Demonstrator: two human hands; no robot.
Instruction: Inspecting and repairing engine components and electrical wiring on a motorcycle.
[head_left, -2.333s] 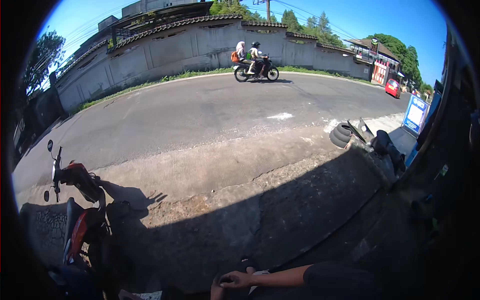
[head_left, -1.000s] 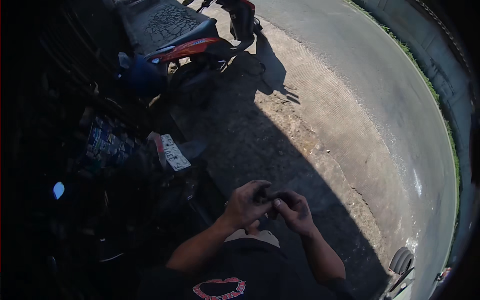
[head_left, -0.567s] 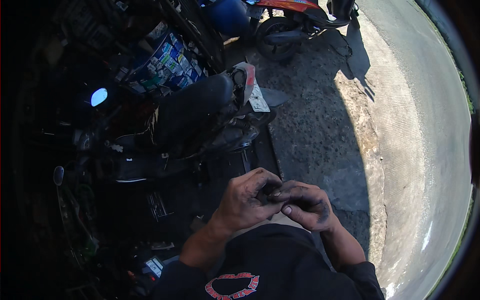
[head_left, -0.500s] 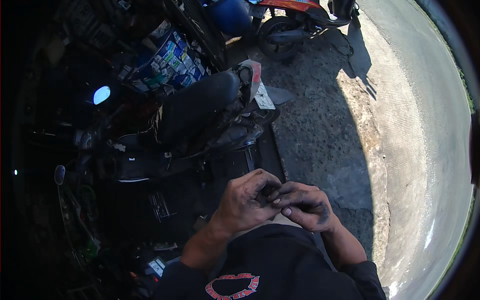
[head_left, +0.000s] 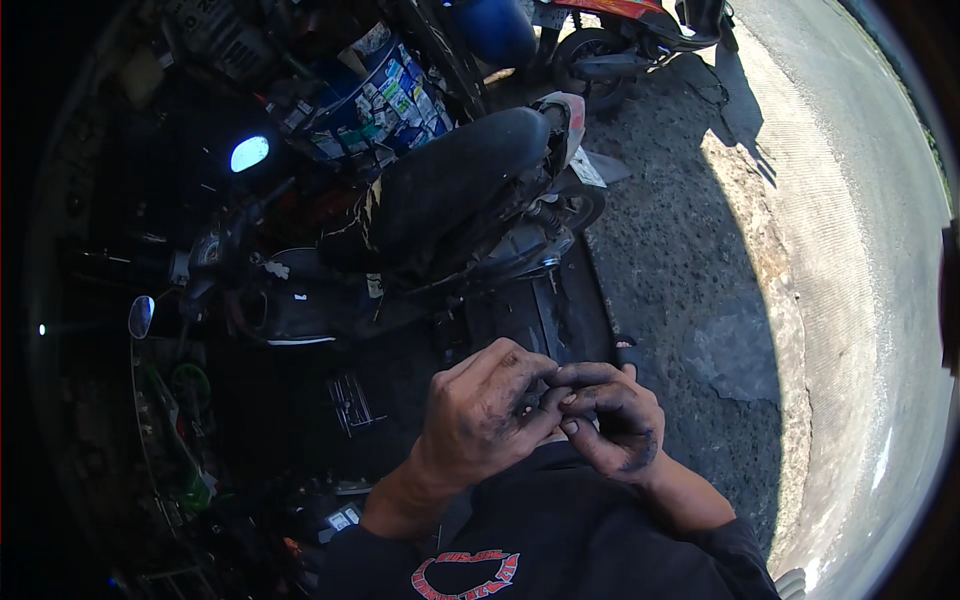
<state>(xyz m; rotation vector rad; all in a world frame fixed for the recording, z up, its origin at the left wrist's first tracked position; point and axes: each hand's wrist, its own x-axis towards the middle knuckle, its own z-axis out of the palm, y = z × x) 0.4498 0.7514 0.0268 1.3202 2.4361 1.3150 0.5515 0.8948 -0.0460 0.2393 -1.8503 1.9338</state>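
Observation:
My left hand (head_left: pixel 485 415) and my right hand (head_left: pixel 615 420), both blackened with grime, meet low in the centre of the view in front of my dark T-shirt. The fingers of both are curled and pressed together at the tips; whatever they hold is hidden or too small to make out. Beyond them stands a black scooter (head_left: pixel 450 180) with a torn seat, a grey-and-red tail and its mirror to the left.
A red scooter (head_left: pixel 640 25) stands at the top beside a blue drum (head_left: pixel 490 30). A sticker-covered container (head_left: pixel 390 105) is behind the black scooter. Metal tools (head_left: pixel 350 405) lie left of my hands. Sunlit pavement (head_left: pixel 820 200) and road run down the right.
The view has swung from the road down to the black scooter and hands, then shifted slightly, moving the scooters rightward. My hands stay together, their fingers shifting a little, the right's bending more.

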